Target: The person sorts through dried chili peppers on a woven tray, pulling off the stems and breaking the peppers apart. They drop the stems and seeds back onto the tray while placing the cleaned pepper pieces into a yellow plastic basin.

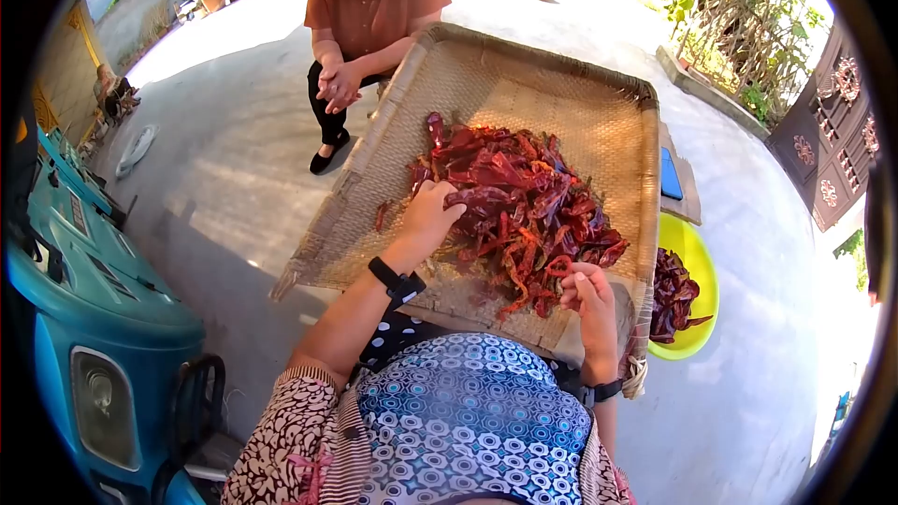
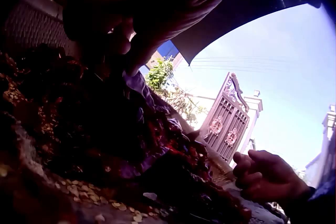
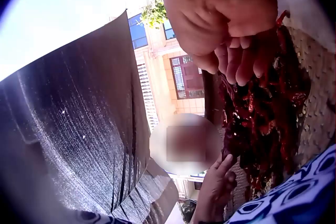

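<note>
A heap of dried red chili peppers [image 1: 524,192] lies on a woven bamboo tray [image 1: 543,98]. At the heap's left side my left hand [image 1: 430,223] pinches a dark red chili between thumb and fingers; in the right wrist view this hand [image 3: 214,186] reaches up to the chili's end. My right hand [image 1: 591,297] is at the heap's near right edge, fingers curled, with a looped red chili [image 1: 559,266] at its fingertips. From the left wrist, the right hand [image 2: 270,176] shows curled fingers, while the near hand is mostly in shadow.
Right of the tray, a yellow-green basin [image 1: 694,266] holds more dark chilies. A blue phone-like object [image 1: 670,174] lies on a board beside the tray. Across from me sits a person [image 1: 374,9] with hands together. A teal vehicle [image 1: 112,318] stands at left.
</note>
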Motion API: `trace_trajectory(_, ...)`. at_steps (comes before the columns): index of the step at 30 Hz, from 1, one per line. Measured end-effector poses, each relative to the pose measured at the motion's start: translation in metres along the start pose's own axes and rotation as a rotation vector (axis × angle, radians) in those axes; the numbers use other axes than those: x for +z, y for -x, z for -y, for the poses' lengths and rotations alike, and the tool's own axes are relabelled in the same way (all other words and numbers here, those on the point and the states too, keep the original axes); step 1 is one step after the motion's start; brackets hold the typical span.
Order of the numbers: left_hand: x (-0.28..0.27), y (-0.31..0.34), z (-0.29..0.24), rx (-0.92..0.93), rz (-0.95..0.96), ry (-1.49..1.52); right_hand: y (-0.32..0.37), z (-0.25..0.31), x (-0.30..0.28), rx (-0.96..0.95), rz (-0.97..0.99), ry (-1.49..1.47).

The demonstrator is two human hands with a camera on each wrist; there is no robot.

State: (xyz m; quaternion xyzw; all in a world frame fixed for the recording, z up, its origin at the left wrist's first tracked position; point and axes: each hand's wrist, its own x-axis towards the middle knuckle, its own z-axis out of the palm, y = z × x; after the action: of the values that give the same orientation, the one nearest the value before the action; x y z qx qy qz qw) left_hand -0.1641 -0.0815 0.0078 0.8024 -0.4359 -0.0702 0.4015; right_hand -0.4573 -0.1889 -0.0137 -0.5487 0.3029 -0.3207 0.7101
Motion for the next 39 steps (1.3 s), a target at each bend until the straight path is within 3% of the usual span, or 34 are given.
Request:
trace_trajectory(2,0.003,0.011,0.001,0.085,0.02,0.054,-0.004,0.004,0.01,0.005,0.105,0.12)
trace_trajectory(5,0.007,0.027,-0.013,0.172,0.303,0.152,-0.006,0.007,0.035,-0.14,0.054,0.298)
trace_trajectory(7,0.018,0.039,-0.02,0.256,0.344,0.11,-0.011,0.0,0.041,-0.228,0.092,0.428)
trace_trajectory(9,0.019,0.044,-0.026,0.044,0.563,0.312,-0.014,-0.005,0.037,-0.205,0.21,0.501)
trace_trajectory(10,0.019,0.045,-0.03,-0.063,0.674,0.415,-0.009,-0.003,0.038,-0.008,0.204,0.383)
trace_trajectory(11,0.019,0.046,-0.031,-0.17,0.785,0.519,-0.008,-0.004,0.036,0.011,0.217,0.362)
trace_trajectory(12,0.019,0.046,-0.029,-0.168,0.835,0.549,-0.007,-0.007,0.032,0.03,0.229,0.341)
trace_trajectory(15,0.027,0.042,-0.014,-0.103,0.656,0.678,-0.005,-0.006,0.014,0.021,0.149,0.287)
trace_trajectory(16,0.025,0.038,-0.008,0.047,0.438,0.46,-0.005,-0.002,0.006,0.009,0.068,0.265)
trace_trajectory(19,0.017,0.036,-0.005,0.123,0.039,0.01,-0.006,0.003,-0.028,-0.062,-0.162,-0.044)
trace_trajectory(20,0.027,0.029,0.017,0.175,0.012,0.048,-0.005,0.006,-0.039,-0.091,-0.262,-0.185)
trace_trajectory(23,0.028,0.024,0.023,0.042,0.062,-0.001,-0.006,0.009,-0.072,-0.241,-0.366,-0.703)
trace_trajectory(24,0.025,0.026,0.018,0.047,0.059,0.002,-0.005,0.01,-0.077,-0.226,-0.386,-0.711)
trace_trajectory(27,0.017,0.029,-0.001,0.094,0.086,0.032,-0.005,0.0,-0.072,-0.124,-0.368,-0.509)
trace_trajectory(31,0.025,0.036,-0.024,0.262,0.257,0.147,0.004,0.01,-0.002,-0.125,-0.066,0.123)
trace_trajectory(34,0.031,0.046,-0.041,0.428,0.393,0.171,-0.005,-0.005,0.026,-0.171,0.159,0.361)
trace_trajectory(38,0.02,0.052,-0.05,-0.031,0.722,0.589,-0.008,-0.012,0.027,-0.028,0.265,0.281)
trace_trajectory(39,0.02,0.051,-0.048,-0.039,0.712,0.584,-0.007,-0.012,0.025,-0.019,0.242,0.29)
